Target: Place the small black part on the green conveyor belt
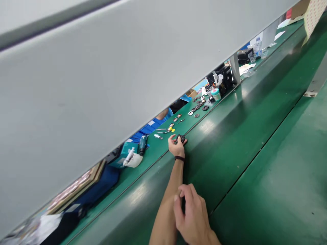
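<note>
My left hand (176,147) is stretched far across the green conveyor belt (242,136) to the strip on its other side. Its fingers are closed on a small black part (181,138) at the belt's far edge. A dark band sits on that wrist. My right hand (192,214) is close to me, beside my left forearm, with fingers curled over the belt. A dark spot shows between its thumb and forefinger; I cannot tell if it holds something.
A big grey panel (107,75) overhangs the far side and hides most of it. Several small black and silver parts (196,108) lie in a row beyond my left hand. A person in blue (150,127) sits opposite. A green-lidded jar (216,94), black boxes (224,76) and a bottle (258,46) stand farther right.
</note>
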The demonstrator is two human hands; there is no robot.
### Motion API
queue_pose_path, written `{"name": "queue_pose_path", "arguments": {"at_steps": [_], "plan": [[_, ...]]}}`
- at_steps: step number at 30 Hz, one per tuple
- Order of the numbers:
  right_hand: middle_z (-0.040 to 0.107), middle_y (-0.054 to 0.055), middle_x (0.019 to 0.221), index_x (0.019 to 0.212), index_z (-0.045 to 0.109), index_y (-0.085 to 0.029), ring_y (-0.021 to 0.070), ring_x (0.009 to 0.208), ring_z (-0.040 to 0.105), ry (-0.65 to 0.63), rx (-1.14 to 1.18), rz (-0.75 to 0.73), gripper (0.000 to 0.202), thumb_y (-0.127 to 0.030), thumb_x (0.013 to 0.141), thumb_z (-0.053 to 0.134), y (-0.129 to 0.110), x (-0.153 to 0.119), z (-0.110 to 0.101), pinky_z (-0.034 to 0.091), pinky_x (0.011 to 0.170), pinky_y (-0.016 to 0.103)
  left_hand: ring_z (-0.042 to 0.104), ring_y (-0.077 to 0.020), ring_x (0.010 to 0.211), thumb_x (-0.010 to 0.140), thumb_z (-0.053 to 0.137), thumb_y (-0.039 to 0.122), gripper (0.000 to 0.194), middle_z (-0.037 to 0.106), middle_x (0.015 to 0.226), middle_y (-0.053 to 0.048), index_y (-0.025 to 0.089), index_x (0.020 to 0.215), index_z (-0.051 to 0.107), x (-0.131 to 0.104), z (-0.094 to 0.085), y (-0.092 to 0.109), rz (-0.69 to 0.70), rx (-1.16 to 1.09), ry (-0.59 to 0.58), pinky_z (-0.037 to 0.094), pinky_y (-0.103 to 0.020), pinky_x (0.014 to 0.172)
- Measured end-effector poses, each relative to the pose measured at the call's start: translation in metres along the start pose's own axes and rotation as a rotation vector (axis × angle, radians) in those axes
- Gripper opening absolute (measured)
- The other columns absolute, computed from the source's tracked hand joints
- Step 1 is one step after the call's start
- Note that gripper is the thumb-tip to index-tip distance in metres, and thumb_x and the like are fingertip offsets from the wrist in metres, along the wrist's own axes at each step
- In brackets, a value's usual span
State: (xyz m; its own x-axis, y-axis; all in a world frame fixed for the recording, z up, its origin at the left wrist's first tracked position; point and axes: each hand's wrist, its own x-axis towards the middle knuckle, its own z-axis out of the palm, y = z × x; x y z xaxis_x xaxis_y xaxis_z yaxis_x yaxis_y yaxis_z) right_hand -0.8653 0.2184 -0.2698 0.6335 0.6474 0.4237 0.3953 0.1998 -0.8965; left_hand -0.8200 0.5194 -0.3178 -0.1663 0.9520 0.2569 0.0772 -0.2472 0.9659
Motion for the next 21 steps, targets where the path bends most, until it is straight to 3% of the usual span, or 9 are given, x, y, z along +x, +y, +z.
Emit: {"name": "queue_pose_path", "arguments": {"at_steps": [4,8,12,14,21], "plan": [[0.067,0.0,0.094,0.117,0.061,-0.025,0.0175,0.075,0.072,-0.023,0.022,0.009,0.016,-0.029,0.112,0.046,0.003,-0.001,0.002,0.05,0.063,0.034,0.076,-0.0186,0.084,0.096,0.072,0.011,0.019,0.059,0.108,-0.007,0.004,0.115,0.071,0.0,-0.003,0.0,-0.046,-0.028,-0.005,0.073,-0.032,0.071],[0.066,-0.002,0.095,0.121,0.059,-0.027,0.0162,0.075,0.072,0.007,0.019,-0.006,0.015,-0.028,0.112,0.047,0.004,-0.002,0.003,0.05,0.061,0.034,0.076,-0.0197,0.083,0.093,0.073,0.01,0.032,0.056,0.104,-0.004,0.007,0.125,0.068,0.002,-0.007,-0.002,-0.052,-0.079,-0.002,0.073,-0.035,0.07],[0.065,-0.005,0.095,0.125,0.057,-0.029,0.0148,0.074,0.073,0.022,-0.004,-0.014,0.015,-0.028,0.112,0.048,0.003,-0.001,0.002,0.051,0.061,0.033,0.076,-0.0216,0.082,0.091,0.074,0.011,0.02,0.063,0.099,-0.007,0.004,0.109,0.068,0.004,-0.011,-0.002,-0.077,-0.087,-0.012,0.073,-0.034,0.069],[0.065,-0.004,0.094,0.123,0.058,-0.027,0.0151,0.072,0.072,0.029,0.0,-0.017,0.014,-0.027,0.113,0.049,0.003,-0.001,0.001,0.05,0.06,0.033,0.077,-0.0217,0.082,0.089,0.075,0.013,0.026,0.063,0.1,-0.006,0.005,0.112,0.068,0.004,-0.012,-0.002,-0.067,-0.102,0.0,0.073,-0.035,0.069],[0.064,-0.004,0.094,0.119,0.059,-0.026,0.0133,0.05,0.055,0.0,0.031,-0.004,0.012,-0.026,0.111,0.051,0.002,-0.001,0.001,0.048,0.055,0.035,0.078,-0.0243,0.075,0.085,0.077,0.019,0.032,0.068,0.097,-0.008,0.005,0.112,0.068,-0.002,-0.021,-0.002,-0.054,-0.128,-0.039,0.072,-0.036,0.069]]}}
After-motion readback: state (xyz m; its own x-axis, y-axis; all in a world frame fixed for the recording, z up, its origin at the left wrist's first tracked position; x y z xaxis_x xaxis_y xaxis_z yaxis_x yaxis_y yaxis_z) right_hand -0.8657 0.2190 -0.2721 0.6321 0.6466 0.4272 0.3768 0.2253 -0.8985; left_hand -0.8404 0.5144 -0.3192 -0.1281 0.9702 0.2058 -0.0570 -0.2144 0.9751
